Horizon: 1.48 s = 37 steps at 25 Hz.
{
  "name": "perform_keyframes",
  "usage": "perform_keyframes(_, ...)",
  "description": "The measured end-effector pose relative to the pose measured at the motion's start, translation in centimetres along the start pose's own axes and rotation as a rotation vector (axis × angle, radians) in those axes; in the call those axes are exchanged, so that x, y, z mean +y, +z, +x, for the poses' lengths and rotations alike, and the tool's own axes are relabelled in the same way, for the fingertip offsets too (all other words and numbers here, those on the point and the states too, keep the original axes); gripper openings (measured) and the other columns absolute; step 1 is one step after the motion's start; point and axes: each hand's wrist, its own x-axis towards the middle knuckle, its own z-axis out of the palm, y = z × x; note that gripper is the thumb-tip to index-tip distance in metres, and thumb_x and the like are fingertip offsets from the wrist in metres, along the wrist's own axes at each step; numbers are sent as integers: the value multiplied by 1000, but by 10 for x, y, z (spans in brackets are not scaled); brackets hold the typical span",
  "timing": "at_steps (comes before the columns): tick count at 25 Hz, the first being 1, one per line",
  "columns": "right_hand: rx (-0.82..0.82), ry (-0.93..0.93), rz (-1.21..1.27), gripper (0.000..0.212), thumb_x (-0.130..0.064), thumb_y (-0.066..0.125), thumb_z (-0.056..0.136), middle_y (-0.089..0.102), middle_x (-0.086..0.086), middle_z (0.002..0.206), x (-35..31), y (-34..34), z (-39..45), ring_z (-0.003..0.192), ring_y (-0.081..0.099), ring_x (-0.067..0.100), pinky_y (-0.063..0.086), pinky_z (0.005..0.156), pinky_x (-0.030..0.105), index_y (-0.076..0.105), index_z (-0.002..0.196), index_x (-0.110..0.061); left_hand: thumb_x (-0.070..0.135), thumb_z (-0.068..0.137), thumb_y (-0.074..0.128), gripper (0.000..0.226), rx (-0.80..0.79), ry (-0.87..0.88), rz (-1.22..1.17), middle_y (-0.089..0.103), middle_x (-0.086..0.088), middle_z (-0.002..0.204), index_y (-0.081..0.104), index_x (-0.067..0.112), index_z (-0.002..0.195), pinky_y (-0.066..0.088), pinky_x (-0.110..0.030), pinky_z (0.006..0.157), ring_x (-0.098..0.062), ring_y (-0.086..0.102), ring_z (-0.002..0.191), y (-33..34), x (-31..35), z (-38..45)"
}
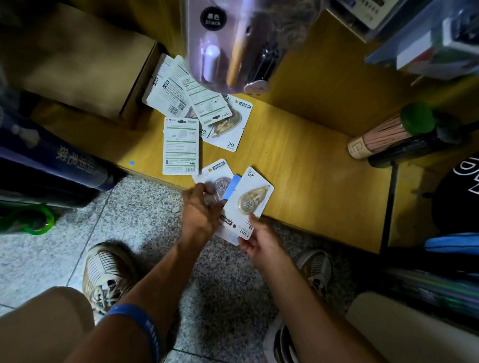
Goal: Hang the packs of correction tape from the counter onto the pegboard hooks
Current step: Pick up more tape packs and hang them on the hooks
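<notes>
A blue wristband [140, 325] circles the left forearm at the bottom of the view, above beige shorts [37, 334] and two sneakers [106, 271] planted on a speckled floor [139, 215]. The left hand [199, 209] reaches to the front edge of the wooden surface [301, 163], its fingers curled over a pack of correction tape [217, 177] with a grey dispenser, and a blue card just beside it. The right hand [260, 243] has its grip pinched on the lower corner of a second pack [249, 201], which shows a beige, drop-shaped dispenser and lies tilted, overlapping the pack under the left hand.

Further back on the surface, one pack [180, 148] lies face down by itself, and behind it a loose pile of packs [199, 99] overlaps, some face up and some face down. A cardboard box [91, 67] stands at the left of the pile. A bundle of pencils [381, 133] lies at the right of the surface. A blurred lilac package [224, 36] hangs close to the camera at the top.
</notes>
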Motion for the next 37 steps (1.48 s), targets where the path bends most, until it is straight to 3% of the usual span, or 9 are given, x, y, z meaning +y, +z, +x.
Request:
perform_keyframes(3, 16, -15, 24, 30, -27, 69, 88, 69, 15, 100, -2, -1, 0, 75, 64, 22, 50, 43, 21, 64, 108, -5, -6, 73, 78, 53, 129, -455, -641, 66, -14, 98, 39, 19, 100, 52, -30, 59, -25, 64, 80, 14, 10, -8)
perform_keyframes(8, 72, -103, -13, 26, -31, 66, 90, 70, 13, 97, -8, -12, -7, 65, 64, 20, 43, 36, 17, 64, 101, -8, 3, 75, 76, 44, -80, -707, -711, 74, -18, 98, 62, -2, 117, 55, -42, 67, -29, 69, 74, 19, 3, -3)
perform_keyframes(13, 0, -274, -24, 5, -22, 63, 93, 72, 14, 97, -16, -22, -50, 72, 66, 24, 46, 44, 21, 62, 89, -19, 10, 91, 58, 23, -175, -596, -787, 73, -16, 106, 66, 2, 111, 57, -42, 77, -28, 69, 88, 5, 26, -30)
perform_keyframes(17, -29, -360, 19, 2, -17, 66, 91, 70, 7, 90, -35, -26, -108, 69, 66, 19, 46, 50, 24, 65, 93, -19, 4, 91, 43, 24, -240, -515, -862, 73, -5, 83, 65, 10, 97, 53, -27, 53, -25, 63, 75, -27, 70, -57)
perform_keyframes(21, -102, -474, 83, 12, -10, 68, 89, 69, 9, 92, -50, -37, -182, 70, 64, 19, 51, 56, 30, 62, 89, -20, 19, 96, 42, 39, -265, -465, -942, 67, -18, 120, 58, 4, 129, 59, -33, 67, -31, 66, 104, -65, 107, -96)
perform_keyframes(25, -186, -573, 50, 16, -11, 64, 92, 68, -1, 79, -51, -51, -253, 67, 65, 14, 53, 62, 34, 63, 83, -24, 40, 95, 55, 51, -287, -306, -924, 65, -13, 126, 50, 12, 137, 57, -40, 79, -28, 65, 110, -94, 148, -146)
perform_keyframes(27, -226, -620, 7, 16, -13, 63, 93, 69, -4, 78, -44, -64, -280, 69, 66, 14, 55, 62, 34, 64, 82, -24, 28, 85, 72, 56, -337, -187, -808, 67, -14, 123, 50, 11, 134, 58, -39, 70, -29, 68, 103, -110, 163, -176)
perform_keyframes(32, -269, -840, -280, 10, -24, 52, 100, 71, 8, 107, -36, -98, -329, 82, 72, 26, 58, 52, 33, 60, 106, -24, 3, 79, 73, 46, -410, -41, -743, 69, -18, 115, 56, 7, 122, 60, -36, 57, -37, 69, 95, -136, 192, -227)
perform_keyframes(37, -226, -1173, -532, 11, -14, 44, 100, 69, 10, 94, -78, -136, -398, 50, 65, 24, 53, 42, 31, 47, 111, -16, 5, 82, 72, 34, -296, 15, -714, 75, 0, 93, 59, 17, 111, 61, -35, 59, -19, 73, 80, -156, 246, -253)
